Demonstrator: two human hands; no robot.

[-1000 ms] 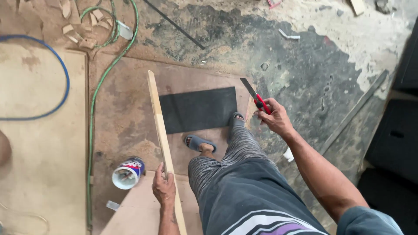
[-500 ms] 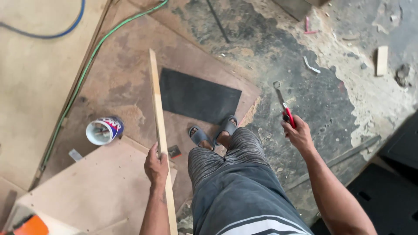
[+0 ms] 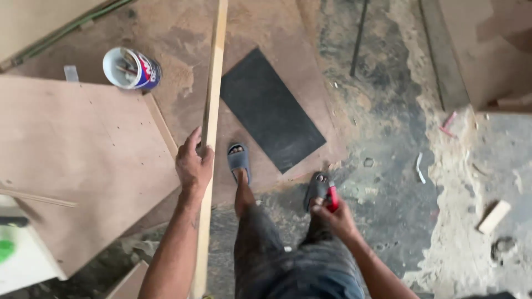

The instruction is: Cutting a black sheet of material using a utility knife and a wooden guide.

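My left hand (image 3: 194, 163) grips a long thin wooden strip (image 3: 211, 94) that runs from the bottom of the view up past the top edge. My right hand (image 3: 335, 217) is closed on a red-handled cutter (image 3: 332, 197), held low beside my right foot; its blade is hidden. Both my feet in dark slippers (image 3: 239, 160) stand at the edge of a brown board, close to a black rectangular sheet (image 3: 270, 108) lying on it.
A white cup holding small items (image 3: 131, 68) lies on its side at upper left. A plywood panel (image 3: 77, 160) fills the left. A green hose (image 3: 66, 27) crosses the top left. Wood offcuts (image 3: 494, 216) and debris litter the rough concrete at right.
The view has swung left and down. My right hand dropped with the cutter from a raised position to beside my foot. My left hand kept hold of the strip.
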